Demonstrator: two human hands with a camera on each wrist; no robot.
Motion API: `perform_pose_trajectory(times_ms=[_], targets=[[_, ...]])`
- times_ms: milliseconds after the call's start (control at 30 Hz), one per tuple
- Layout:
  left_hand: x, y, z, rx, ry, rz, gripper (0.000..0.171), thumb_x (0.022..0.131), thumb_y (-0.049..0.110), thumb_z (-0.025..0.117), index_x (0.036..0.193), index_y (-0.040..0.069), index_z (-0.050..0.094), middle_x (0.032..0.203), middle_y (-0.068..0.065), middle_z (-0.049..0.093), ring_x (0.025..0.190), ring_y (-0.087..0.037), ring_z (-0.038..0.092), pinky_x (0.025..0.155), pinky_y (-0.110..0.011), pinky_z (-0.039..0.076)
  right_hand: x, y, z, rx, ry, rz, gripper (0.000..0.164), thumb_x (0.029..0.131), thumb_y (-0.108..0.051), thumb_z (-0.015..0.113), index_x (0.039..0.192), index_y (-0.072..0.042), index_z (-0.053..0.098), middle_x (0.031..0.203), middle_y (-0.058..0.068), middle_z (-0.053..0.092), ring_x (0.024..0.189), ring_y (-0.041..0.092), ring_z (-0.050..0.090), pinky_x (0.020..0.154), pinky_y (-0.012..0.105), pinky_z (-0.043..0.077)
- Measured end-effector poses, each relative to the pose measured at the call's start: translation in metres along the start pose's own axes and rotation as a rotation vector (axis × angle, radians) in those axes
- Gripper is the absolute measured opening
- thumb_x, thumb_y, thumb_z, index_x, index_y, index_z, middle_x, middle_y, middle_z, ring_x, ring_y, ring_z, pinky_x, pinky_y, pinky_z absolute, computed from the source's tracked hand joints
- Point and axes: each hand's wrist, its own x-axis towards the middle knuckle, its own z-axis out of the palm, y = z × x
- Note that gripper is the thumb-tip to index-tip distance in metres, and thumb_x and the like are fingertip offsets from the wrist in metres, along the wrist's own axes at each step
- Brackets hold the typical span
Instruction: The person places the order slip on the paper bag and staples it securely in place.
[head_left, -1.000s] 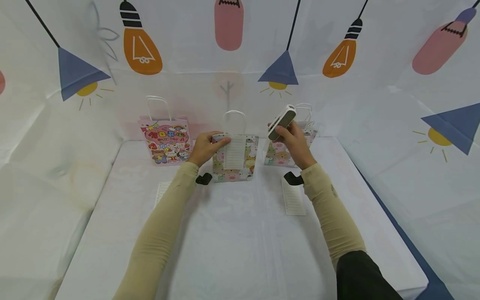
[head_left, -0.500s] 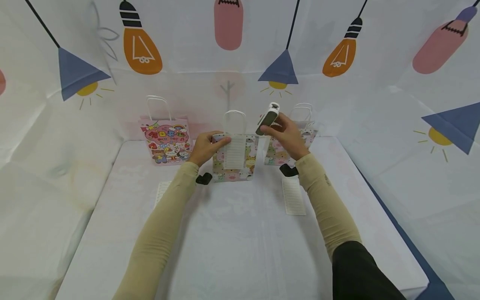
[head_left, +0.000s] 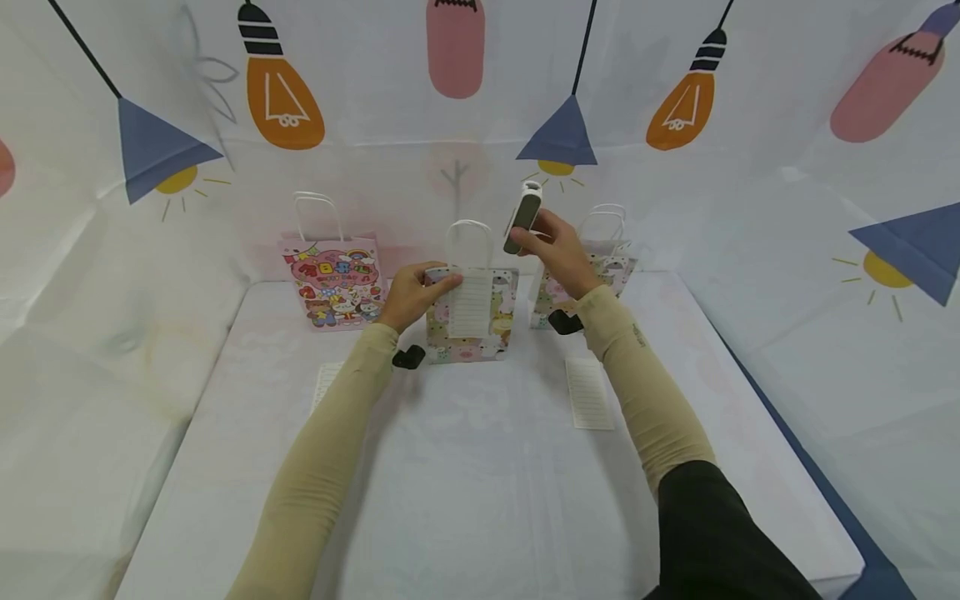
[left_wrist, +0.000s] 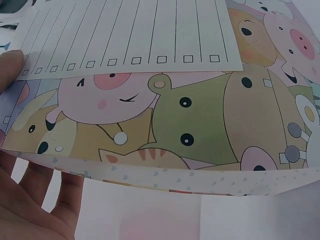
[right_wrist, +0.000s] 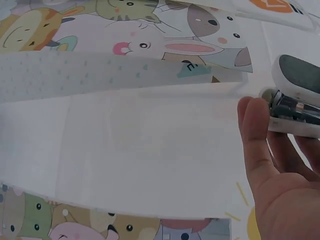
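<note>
In the head view my left hand (head_left: pixel 411 298) pinches a lined paper slip (head_left: pixel 469 308) against the top front of the middle paper gift bag (head_left: pixel 465 352). The left wrist view shows the thumb on the slip (left_wrist: pixel 135 35), with its row of small boxes, and the other fingers behind the panel of printed animals. My right hand (head_left: pixel 558 252) holds a small white and dark grey stapler (head_left: pixel 523 218) above and right of that bag, apart from it. Its metal inside shows from the side in the right wrist view, where thumb and fingers grip the stapler (right_wrist: pixel 300 80).
A pink gift bag (head_left: pixel 341 287) with cartoon figures stands at left, and another animal-print bag (head_left: pixel 551 312) at right, partly behind my right forearm. Lined slips lie on the white table (head_left: pixel 465 483), one slip (head_left: pixel 590 396) at right, another (head_left: pixel 325 383) beside my left forearm.
My right hand has moved left and up with the stapler, which has turned more upright. The left hand, the slip and the middle bag have stayed in place.
</note>
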Motion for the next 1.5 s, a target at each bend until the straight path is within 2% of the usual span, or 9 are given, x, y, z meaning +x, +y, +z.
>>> perform_pose_trajectory(times_ms=[200, 300, 567, 767, 967, 1167, 1400, 1500], targets=[[0.0, 0.001, 0.001, 0.027, 0.008, -0.004, 0.03, 0.088, 0.026, 0.066, 0.114, 0.011, 0.068, 0.097, -0.004, 0.071, 0.072, -0.036, 0.057, 0.054, -0.031, 0.042, 0.015, 0.003, 0.004, 0.019, -0.063, 0.054, 0.038, 0.092, -0.018, 0.061, 0.128, -0.009, 0.051, 0.116, 0.015, 0.057, 0.1, 0.027, 0.06, 0.088, 0.045, 0.046], [0.0, 0.001, 0.002, 0.028, 0.005, -0.005, 0.031, 0.088, 0.027, 0.067, 0.114, 0.011, 0.068, 0.097, -0.004, 0.071, 0.074, -0.036, 0.057, 0.054, -0.027, 0.041, 0.023, 0.009, 0.005, 0.012, -0.094, 0.071, 0.038, 0.09, -0.02, 0.064, 0.125, -0.011, 0.053, 0.119, 0.012, 0.057, 0.102, 0.026, 0.06, 0.088, 0.044, 0.047], [0.0, 0.001, 0.003, 0.048, 0.017, 0.019, 0.031, 0.087, 0.026, 0.067, 0.113, 0.01, 0.068, 0.097, -0.007, 0.07, 0.068, -0.032, 0.053, 0.05, -0.025, 0.037, 0.041, 0.028, 0.008, 0.067, -0.18, 0.077, 0.046, 0.088, -0.023, 0.067, 0.128, -0.007, 0.05, 0.126, 0.011, 0.054, 0.11, 0.026, 0.055, 0.093, 0.041, 0.044], [0.001, 0.001, 0.004, 0.059, 0.016, 0.019, 0.031, 0.087, 0.025, 0.067, 0.114, 0.01, 0.067, 0.097, -0.007, 0.07, 0.069, -0.033, 0.054, 0.05, -0.025, 0.037, 0.043, 0.028, 0.012, 0.082, -0.198, 0.11, 0.056, 0.079, -0.022, 0.076, 0.128, -0.008, 0.053, 0.126, 0.009, 0.054, 0.11, 0.027, 0.055, 0.093, 0.038, 0.044], [0.002, -0.003, 0.005, 0.064, 0.022, 0.008, 0.031, 0.088, 0.026, 0.067, 0.114, 0.01, 0.067, 0.098, -0.006, 0.07, 0.069, -0.029, 0.055, 0.052, -0.026, 0.039, 0.042, 0.031, 0.014, -0.007, -0.181, 0.087, 0.044, 0.082, -0.027, 0.073, 0.122, -0.018, 0.058, 0.121, 0.003, 0.058, 0.109, 0.023, 0.056, 0.09, 0.037, 0.045], [0.003, -0.005, 0.006, 0.068, 0.031, 0.001, 0.033, 0.087, 0.029, 0.067, 0.114, 0.01, 0.067, 0.098, -0.006, 0.07, 0.072, -0.03, 0.06, 0.057, -0.028, 0.045, 0.043, 0.029, 0.014, 0.031, -0.177, 0.042, 0.037, 0.084, -0.025, 0.071, 0.117, -0.011, 0.061, 0.114, 0.01, 0.06, 0.1, 0.028, 0.061, 0.082, 0.041, 0.05], [0.004, -0.003, 0.008, 0.066, 0.044, 0.012, 0.032, 0.088, 0.026, 0.066, 0.114, 0.008, 0.067, 0.097, -0.009, 0.07, 0.071, -0.033, 0.061, 0.061, -0.035, 0.049, 0.044, 0.025, 0.011, -0.014, -0.25, 0.077, 0.04, 0.081, -0.029, 0.074, 0.115, -0.012, 0.063, 0.107, 0.01, 0.065, 0.099, 0.025, 0.061, 0.088, 0.049, 0.045], [0.009, -0.015, 0.008, 0.057, 0.052, 0.008, 0.03, 0.088, 0.028, 0.067, 0.113, 0.012, 0.068, 0.095, -0.007, 0.07, 0.071, -0.033, 0.062, 0.061, -0.035, 0.05, 0.045, 0.026, 0.01, -0.035, -0.285, 0.101, 0.04, 0.08, -0.03, 0.075, 0.115, -0.014, 0.064, 0.108, 0.009, 0.065, 0.1, 0.024, 0.061, 0.09, 0.046, 0.045]])
